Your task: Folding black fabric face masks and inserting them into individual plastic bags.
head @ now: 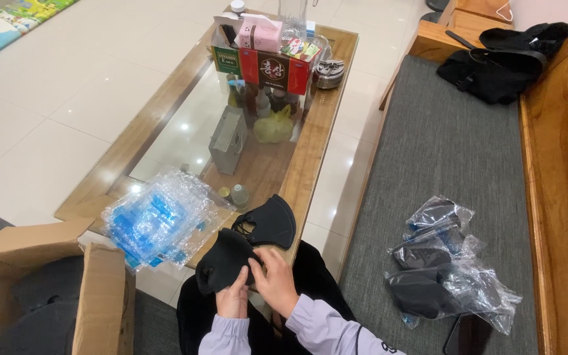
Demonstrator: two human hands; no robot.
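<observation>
While I sat at the near end of the coffee table [317, 141], my left hand [233, 297] and my right hand [272, 276] were both closed on a black face mask [221, 263] held over my lap. The left fingers curled under its lower edge with the thumb pressed on top; the right fingers lay bent across its right side, pinching the fabric. The mask sat just off the table's near edge, its long axis running from lower left up to the right, the rounded front toward the table.

A second black mask [272, 220] lay flat on the table corner, touching or nearly touching the one I held, its pointed end turned up and right. Just to the left, a heap of clear and blue plastic wrappers [156, 220] covered the near left corner and hung over the rim. An open cardboard box [93, 296] stood close at my left, crowding that side. To the right the grey bench cushion [442, 151] had open room, with a pile of bagged masks [442, 263] lying well apart from my hands.
</observation>
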